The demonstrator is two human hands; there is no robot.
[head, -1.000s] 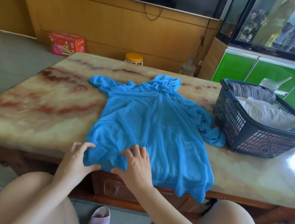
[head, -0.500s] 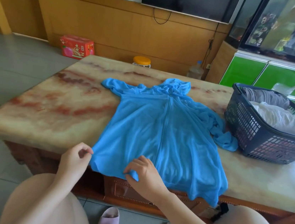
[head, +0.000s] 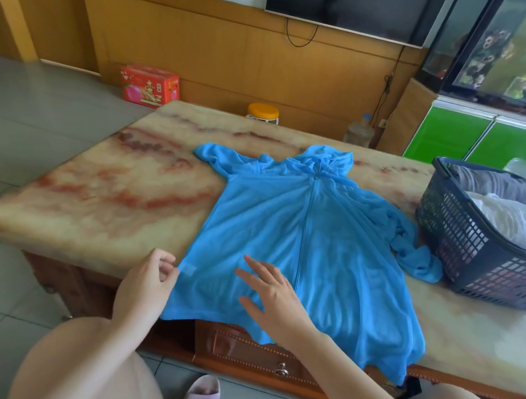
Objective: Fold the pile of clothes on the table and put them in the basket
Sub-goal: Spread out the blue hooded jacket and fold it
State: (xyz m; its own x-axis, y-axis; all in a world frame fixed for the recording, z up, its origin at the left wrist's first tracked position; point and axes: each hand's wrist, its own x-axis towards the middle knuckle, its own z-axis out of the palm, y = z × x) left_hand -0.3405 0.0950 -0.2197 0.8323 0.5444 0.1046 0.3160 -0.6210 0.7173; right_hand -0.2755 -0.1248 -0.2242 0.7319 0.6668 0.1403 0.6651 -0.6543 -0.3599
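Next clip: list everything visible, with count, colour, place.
Thin hooded zip jacket: 1, bright blue, spread on table, hem overhanging near edge.
Marble-topped table: 1, cream with red veins, centre.
Plastic lattice basket: 1, dark blue, table's right end.
Cloth garments: 2, grey and white, inside basket.
Cardboard box: 1, red, floor by far wall.
Lidded jar: 1, orange lid, behind table.
Water bottle: 1, clear, behind table.
Slippers: 2, pink, floor below.
Left hand: 1, pinches jacket's left edge.
Right hand: 1, fingers straight, over jacket's lower front.
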